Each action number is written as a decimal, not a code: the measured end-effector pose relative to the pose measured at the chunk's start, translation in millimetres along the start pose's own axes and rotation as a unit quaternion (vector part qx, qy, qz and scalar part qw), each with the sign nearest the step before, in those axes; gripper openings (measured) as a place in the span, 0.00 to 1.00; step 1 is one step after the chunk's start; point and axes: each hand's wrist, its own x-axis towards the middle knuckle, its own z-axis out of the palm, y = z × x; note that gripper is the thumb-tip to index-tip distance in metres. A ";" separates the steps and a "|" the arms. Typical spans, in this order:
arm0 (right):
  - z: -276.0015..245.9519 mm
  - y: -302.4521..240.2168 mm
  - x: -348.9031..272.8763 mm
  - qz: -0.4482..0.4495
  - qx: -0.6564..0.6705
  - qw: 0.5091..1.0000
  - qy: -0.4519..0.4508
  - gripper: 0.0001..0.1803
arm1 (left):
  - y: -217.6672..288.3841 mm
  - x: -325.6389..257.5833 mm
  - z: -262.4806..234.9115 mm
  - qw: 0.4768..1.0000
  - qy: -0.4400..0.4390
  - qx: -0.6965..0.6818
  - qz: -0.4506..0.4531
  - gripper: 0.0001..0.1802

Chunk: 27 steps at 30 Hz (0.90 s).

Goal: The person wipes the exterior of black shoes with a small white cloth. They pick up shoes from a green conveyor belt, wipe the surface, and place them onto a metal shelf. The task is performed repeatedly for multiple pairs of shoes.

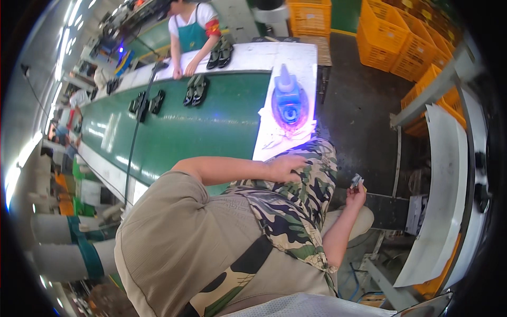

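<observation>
My left hand [285, 168] lies loosely open on my camouflage apron [282, 211]. My right hand [356, 196], held out past the apron's right side, grasps a small greyish item [357, 180] at the fingertips; I can't tell what it is. Ahead, a blue bottle [288, 95] stands on the white surface [304, 61], beside the green belt [227, 127].

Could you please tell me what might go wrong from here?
The small item could slip: the right grip appears to hold it only by the fingertips, out beside the apron.

The blue bottle might get knocked, since it stands on the white tabletop just beyond the person's lap, with the left grip and forearm close by.
</observation>
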 end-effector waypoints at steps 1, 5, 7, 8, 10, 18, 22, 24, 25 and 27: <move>-1.1 -2.5 -0.6 -0.004 -0.004 1.000 -0.009 0.09 | -1.6 -7.3 8.5 0.998 0.005 0.021 0.053 0.30; -8.4 -9.9 -10.4 -0.008 -0.012 0.999 -0.049 0.08 | -5.5 -5.9 14.7 0.997 0.030 0.004 0.065 0.30; -12.1 -14.6 -17.1 -0.003 -0.033 0.996 -0.079 0.08 | -16.3 -2.2 14.8 0.996 0.047 -0.010 0.071 0.30; -12.9 -19.1 -18.9 -0.001 -0.043 0.995 -0.095 0.08 | -20.8 0.7 14.8 0.995 0.057 -0.016 0.077 0.31; -10.7 -24.2 -30.7 -0.006 -0.044 0.995 -0.091 0.08 | -30.8 6.2 18.8 0.992 0.091 -0.043 0.076 0.29; -13.5 -40.1 -55.9 0.011 -0.009 0.994 -0.105 0.10 | -105.3 -31.0 1.1 0.931 0.286 -0.175 -0.141 0.20; -5.0 -47.3 -70.3 0.021 -0.029 0.997 -0.066 0.09 | -195.5 -101.9 -48.3 0.827 0.435 -0.137 -0.328 0.21; 7.0 -50.4 -68.8 0.022 -0.052 0.998 -0.038 0.10 | -254.1 -148.8 -79.1 0.780 0.473 -0.079 -0.401 0.23; 8.6 -50.7 -73.4 0.015 -0.061 0.998 -0.017 0.10 | -282.1 -168.6 -96.3 0.752 0.489 -0.050 -0.440 0.26; 17.5 -52.2 -74.4 0.014 -0.080 0.997 0.007 0.10 | -324.5 -204.4 -133.9 0.692 0.550 -0.007 -0.467 0.29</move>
